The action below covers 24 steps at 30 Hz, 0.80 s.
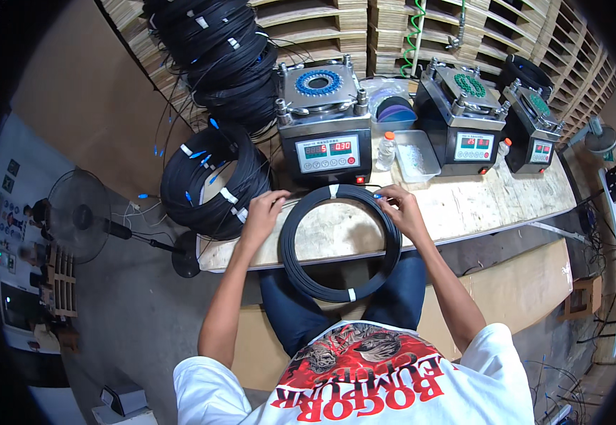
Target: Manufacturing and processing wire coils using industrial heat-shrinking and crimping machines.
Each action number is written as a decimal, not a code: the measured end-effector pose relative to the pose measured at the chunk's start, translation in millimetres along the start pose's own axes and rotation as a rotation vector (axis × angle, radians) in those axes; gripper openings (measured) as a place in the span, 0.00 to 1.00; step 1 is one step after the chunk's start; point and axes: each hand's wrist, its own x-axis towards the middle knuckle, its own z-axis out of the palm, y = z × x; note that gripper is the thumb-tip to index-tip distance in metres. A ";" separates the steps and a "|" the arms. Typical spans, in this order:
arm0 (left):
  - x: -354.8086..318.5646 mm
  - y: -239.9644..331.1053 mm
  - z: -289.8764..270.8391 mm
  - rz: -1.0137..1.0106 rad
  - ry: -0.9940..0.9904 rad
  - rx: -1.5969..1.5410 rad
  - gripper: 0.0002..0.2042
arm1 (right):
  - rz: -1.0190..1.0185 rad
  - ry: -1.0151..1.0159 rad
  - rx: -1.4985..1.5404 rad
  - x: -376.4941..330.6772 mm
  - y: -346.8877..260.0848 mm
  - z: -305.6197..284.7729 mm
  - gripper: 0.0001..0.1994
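Note:
A coil of black cable [286, 244], bound with white tape, leans across the table's front edge and over my lap. My right hand [401, 210] is at the coil's upper right side, its fingers pinched on a small blue cable connector [378, 197]. Left of the coil, my left hand [264, 212] is closed at the fingertips around what looks like a thin black cable end [291, 196]. A polishing machine [328, 152] with a ring of blue connectors [319, 83] on top stands just beyond both hands.
Black cable coils [180, 177] with blue connectors stand at the left, by a taller coil stack [230, 71]. Two more machines [464, 145] [531, 149] carry green connectors. A bottle [386, 152] and clear plastic tray [419, 172] sit between machines. A fan [85, 216] stands left.

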 end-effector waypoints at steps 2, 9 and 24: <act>-0.6 -13.8 -3.0 -0.067 -0.055 0.065 0.09 | 0.021 -0.025 -0.014 -0.4 2.2 -0.9 0.09; 30.2 -55.5 17.9 -0.060 -0.315 0.700 0.17 | 0.019 -0.056 -0.004 8.5 4.0 11.7 0.09; 0.4 -21.7 -28.0 -0.455 -0.497 -0.736 0.12 | 0.128 -0.079 0.049 7.1 -2.5 -0.3 0.07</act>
